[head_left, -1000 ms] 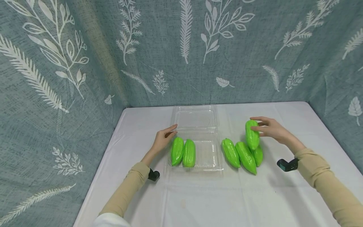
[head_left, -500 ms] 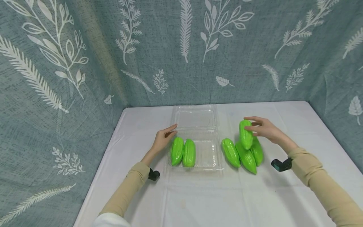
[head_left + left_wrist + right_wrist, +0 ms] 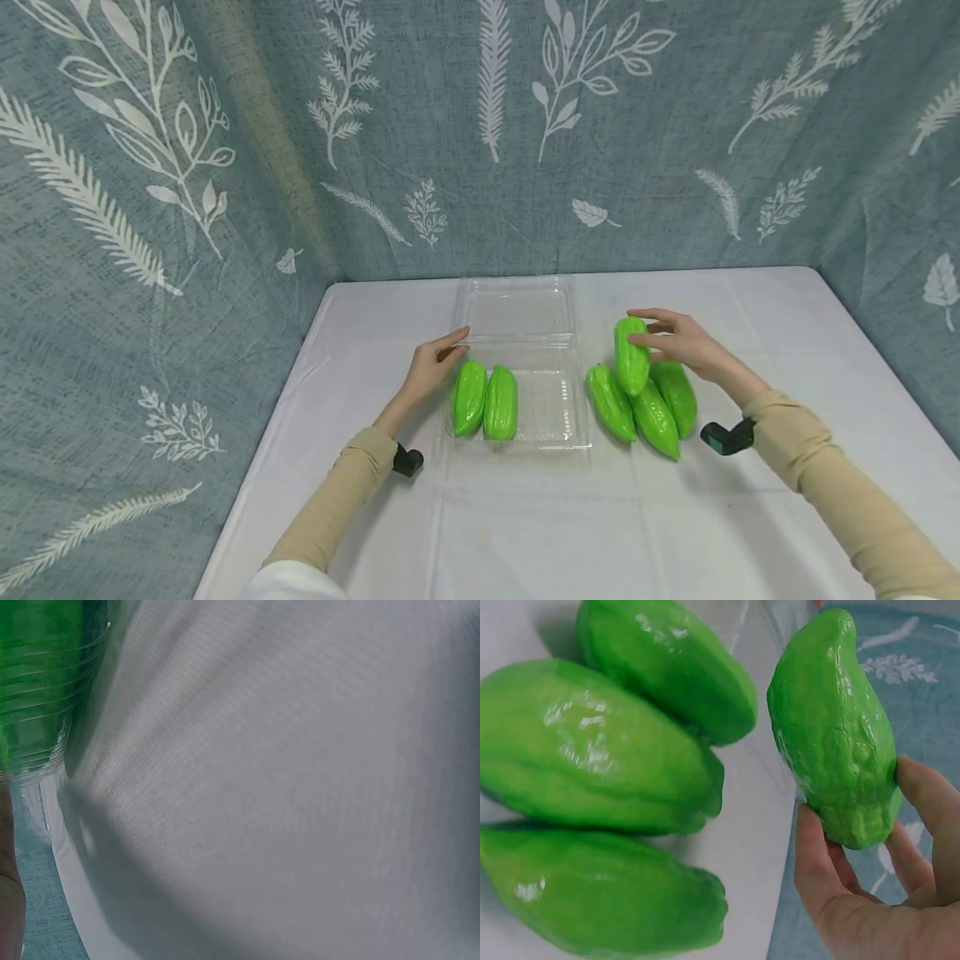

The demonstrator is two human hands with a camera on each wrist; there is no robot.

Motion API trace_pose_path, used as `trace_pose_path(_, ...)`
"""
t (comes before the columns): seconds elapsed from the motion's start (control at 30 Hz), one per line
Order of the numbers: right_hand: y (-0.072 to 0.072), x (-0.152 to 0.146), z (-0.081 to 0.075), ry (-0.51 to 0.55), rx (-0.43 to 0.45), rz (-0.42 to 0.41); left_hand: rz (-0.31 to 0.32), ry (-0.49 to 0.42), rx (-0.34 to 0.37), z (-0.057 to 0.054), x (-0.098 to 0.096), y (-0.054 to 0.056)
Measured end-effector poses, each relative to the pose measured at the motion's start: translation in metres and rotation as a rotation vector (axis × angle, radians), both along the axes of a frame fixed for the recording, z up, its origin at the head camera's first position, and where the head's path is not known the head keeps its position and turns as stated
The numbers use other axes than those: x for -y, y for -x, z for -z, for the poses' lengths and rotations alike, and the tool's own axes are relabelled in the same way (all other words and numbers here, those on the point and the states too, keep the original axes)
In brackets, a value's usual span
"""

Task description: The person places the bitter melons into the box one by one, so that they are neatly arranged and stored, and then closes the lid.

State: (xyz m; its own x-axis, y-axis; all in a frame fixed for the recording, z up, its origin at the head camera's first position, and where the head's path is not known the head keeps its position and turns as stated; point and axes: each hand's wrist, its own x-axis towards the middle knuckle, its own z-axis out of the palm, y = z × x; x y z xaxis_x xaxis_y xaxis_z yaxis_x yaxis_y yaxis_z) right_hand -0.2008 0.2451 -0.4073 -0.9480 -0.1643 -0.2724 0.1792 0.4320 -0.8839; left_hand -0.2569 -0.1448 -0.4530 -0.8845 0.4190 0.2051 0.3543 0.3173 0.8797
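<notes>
Gourds [image 3: 501,404], long, glossy green: we have 2 in a clear plastic box [image 3: 540,406], 3 remaining on our white-clothed desk [image 3: 555,533]; right grip [image 3: 684,343] holds 1, left grip [image 3: 432,367] unclear.

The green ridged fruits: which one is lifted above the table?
The green ridged fruit held by the right hand; three others lie on the table, two in the clear container.

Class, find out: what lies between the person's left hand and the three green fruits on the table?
An open clear box with two green fruits inside it; the head view shows this.
</notes>
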Motion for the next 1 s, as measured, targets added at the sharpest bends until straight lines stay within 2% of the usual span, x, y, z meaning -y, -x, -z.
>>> trace_pose_path(0.77,0.003,0.034,0.003,0.05,-0.009,0.023,-0.011,0.013,-0.023,-0.003,-0.004,-0.001)
trace_pose_path(1.0,0.001,0.046,0.007,0.073,0.02,0.027,-0.012,-0.002,-0.032,-0.001,-0.003,-0.001)
